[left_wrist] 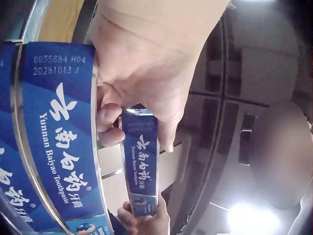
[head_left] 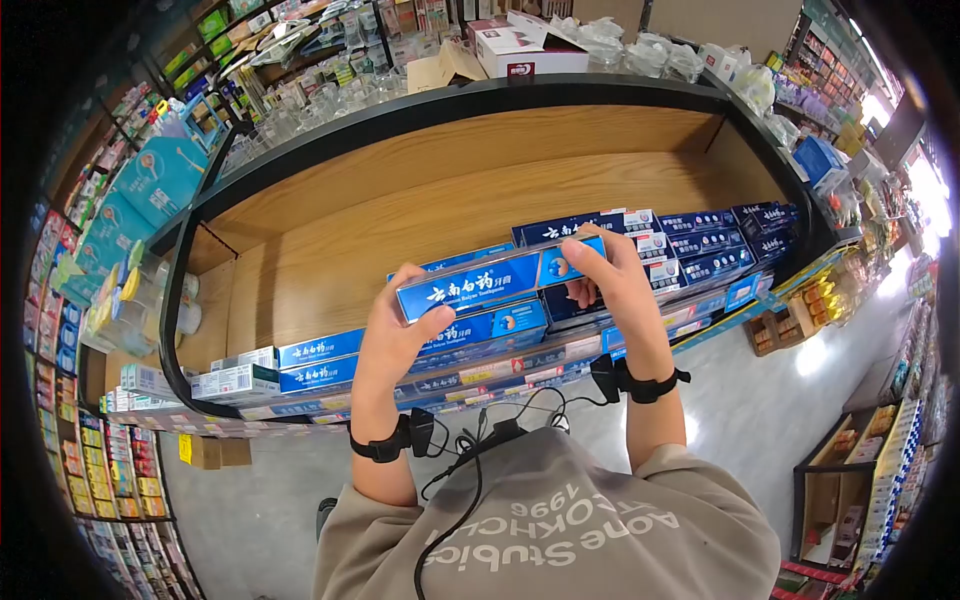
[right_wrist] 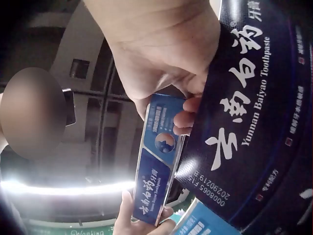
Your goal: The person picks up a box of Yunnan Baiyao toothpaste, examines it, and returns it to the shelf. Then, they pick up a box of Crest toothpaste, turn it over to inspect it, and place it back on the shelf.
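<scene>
A blue toothpaste box is held level by both hands over the shelf's front edge, its printed face turned up. My left hand grips its left end, thumb on the near side. At the other end my right hand pinches it, thumb on top and fingers beneath. The left wrist view shows the box between thumb and fingers, beside blue boxes on the shelf. In the right wrist view, a darker navy toothpaste box stands close beside the right hand.
Blue boxes line the shelf's front, with navy stacks to the right and white boxes at left. Bare wood lies behind them. A black rail edges the shelf's back. Glass jars stand at far left.
</scene>
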Available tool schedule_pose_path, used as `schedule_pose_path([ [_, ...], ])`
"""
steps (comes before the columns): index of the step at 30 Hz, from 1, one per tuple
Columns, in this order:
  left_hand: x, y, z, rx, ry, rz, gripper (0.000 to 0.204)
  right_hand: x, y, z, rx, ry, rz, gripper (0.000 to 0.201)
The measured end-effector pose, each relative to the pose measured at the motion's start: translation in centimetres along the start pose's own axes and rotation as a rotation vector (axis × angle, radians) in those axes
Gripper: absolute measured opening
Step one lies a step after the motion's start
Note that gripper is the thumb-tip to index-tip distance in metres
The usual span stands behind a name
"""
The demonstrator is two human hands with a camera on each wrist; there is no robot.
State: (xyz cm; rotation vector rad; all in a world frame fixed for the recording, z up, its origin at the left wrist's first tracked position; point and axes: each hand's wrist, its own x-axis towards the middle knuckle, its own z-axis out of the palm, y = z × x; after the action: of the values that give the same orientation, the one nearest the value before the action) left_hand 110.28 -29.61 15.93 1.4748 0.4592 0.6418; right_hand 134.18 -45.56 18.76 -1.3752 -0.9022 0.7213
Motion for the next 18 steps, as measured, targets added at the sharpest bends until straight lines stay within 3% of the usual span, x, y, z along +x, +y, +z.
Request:
schedule_pose_path([
  [9,-0.03,-0.82,-0.64,-0.081,-0.006,0.034,0.044,-0.02,-0.23,0.36,-0.034,0.01,0.028,0.043],
  [12,0.08,-0.79,0.04,0.022,0.04,0.09,0.064,0.05,-0.08,0.24,-0.035,-0.008,0.024,0.043],
  [18,0.07,-0.96,-0.01,0.024,0.026,0.121,0.066,0.02,0.05,0.18,-0.044,-0.015,0.017,0.043],
])
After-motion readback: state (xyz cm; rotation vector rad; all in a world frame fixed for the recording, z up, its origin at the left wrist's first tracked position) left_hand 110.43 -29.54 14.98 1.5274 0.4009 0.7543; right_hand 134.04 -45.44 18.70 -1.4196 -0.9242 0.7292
